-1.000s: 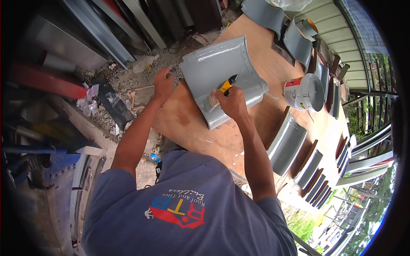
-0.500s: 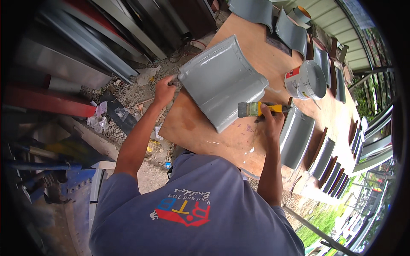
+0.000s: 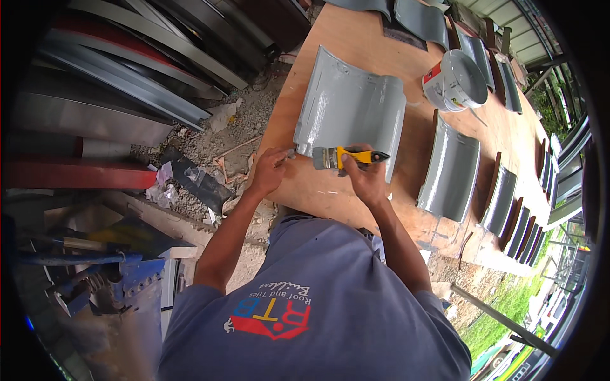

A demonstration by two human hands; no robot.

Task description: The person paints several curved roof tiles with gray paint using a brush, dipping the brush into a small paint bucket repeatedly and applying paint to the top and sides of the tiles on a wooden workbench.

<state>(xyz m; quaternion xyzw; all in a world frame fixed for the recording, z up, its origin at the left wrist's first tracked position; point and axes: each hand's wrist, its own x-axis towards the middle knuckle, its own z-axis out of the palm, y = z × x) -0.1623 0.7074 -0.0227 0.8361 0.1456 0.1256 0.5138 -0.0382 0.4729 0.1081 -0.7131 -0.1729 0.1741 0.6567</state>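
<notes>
A curved grey roof tile (image 3: 352, 105), glossy with wet paint, lies on the plywood table in front of me. My right hand (image 3: 368, 181) grips a paintbrush (image 3: 362, 156) with a yellow and black handle. Its grey-coated bristles are over the tile's near left corner; whether they touch it I cannot tell. Just beside that corner is my left hand (image 3: 270, 170), its fingers drawn together around a small grey spot at the tips. I cannot make out whether that spot is a held thing or paint on the fingers.
A paint bucket (image 3: 456, 82) with grey paint stands on the plywood table (image 3: 289, 120), right of the tile. Another grey tile (image 3: 451, 168) rests nearer me, with several more along the right. Long metal profiles (image 3: 121, 79) and rubble (image 3: 235, 130) lie left of the table.
The tile has turned and come down flat on the table from its raised, tilted position. My left hand has moved right and toward me; the brush has moved left to the tile's near edge.
</notes>
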